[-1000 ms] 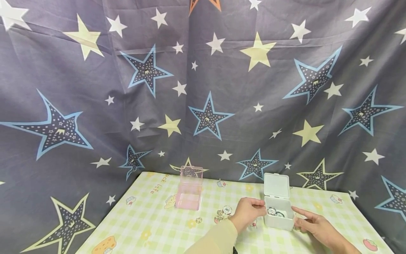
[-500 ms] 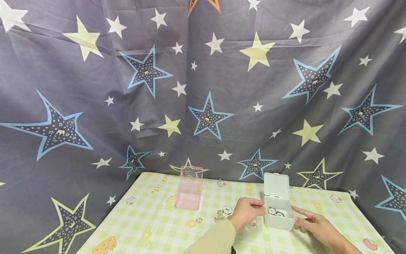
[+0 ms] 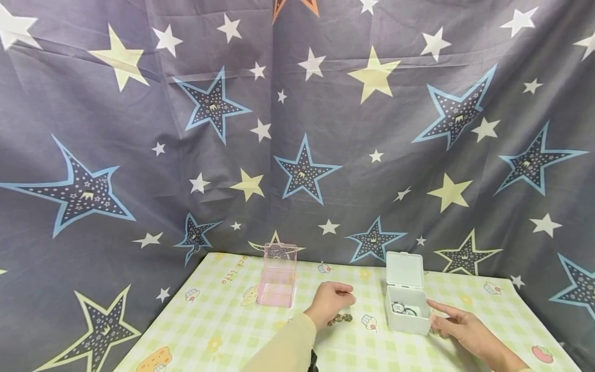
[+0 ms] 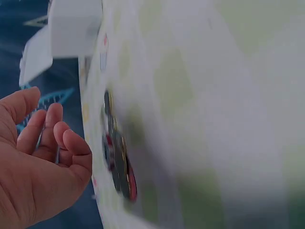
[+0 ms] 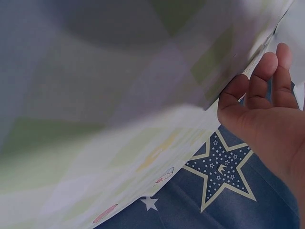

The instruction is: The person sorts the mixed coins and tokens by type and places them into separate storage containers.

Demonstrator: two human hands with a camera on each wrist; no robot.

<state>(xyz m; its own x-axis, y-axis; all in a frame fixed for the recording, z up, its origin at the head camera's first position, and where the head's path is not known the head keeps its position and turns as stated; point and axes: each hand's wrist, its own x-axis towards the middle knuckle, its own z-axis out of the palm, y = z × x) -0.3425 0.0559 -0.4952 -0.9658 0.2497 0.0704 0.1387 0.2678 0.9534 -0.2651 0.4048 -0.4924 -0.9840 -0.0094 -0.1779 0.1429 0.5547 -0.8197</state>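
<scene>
We noted two risks: tipping and scattering.
On the checked table (image 3: pixel 209 310), the smooth, plastic-looking white box (image 3: pixel 409 324) could tip, we judged, if the right hand (image 3: pixel 462 331), loosely spread against its side, pushed too hard. The left hand (image 3: pixel 327 304), relaxed and apparently empty, hung near round, gold-toned discs (image 3: pixel 348 318), which any careless brushing could scatter. Ringed pale discs (image 3: pixel 397 308) lay inside the box.

In the head view, the bare left hand (image 3: pixel 329 304) partly hid the small round gold metallic pieces (image 3: pixel 345 318), blurred toward eight o'clock in the left wrist view, where the white plastic lidded box (image 4: pixel 76 31) was cropped at eleven. Its black-and-white round chips (image 3: pixel 398 308) were too small to read.
</scene>
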